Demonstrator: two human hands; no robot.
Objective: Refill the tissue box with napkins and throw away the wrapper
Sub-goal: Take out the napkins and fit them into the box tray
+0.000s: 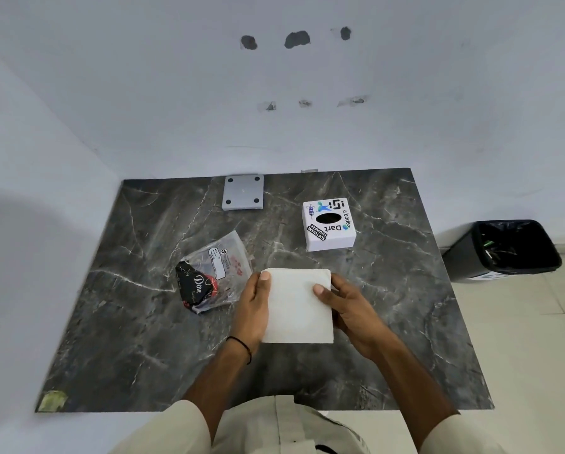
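A white stack of napkins (295,309) is held just above the dark marble table (127,339), near its middle. My left hand (253,306) grips the stack's left edge, thumb on top. My right hand (343,304) grips its right edge, thumb on top too. The white tissue box (328,226), covered in stickers with a dark oval slot on top, stands behind the napkins to the right. The crumpled clear and black plastic wrapper (210,273) lies on the table just left of my left hand.
A grey metal plate (242,192) with four dark dots lies at the table's back edge. A black bin (507,249) with a dark liner stands on the tiled floor right of the table. White walls close in behind and to the left.
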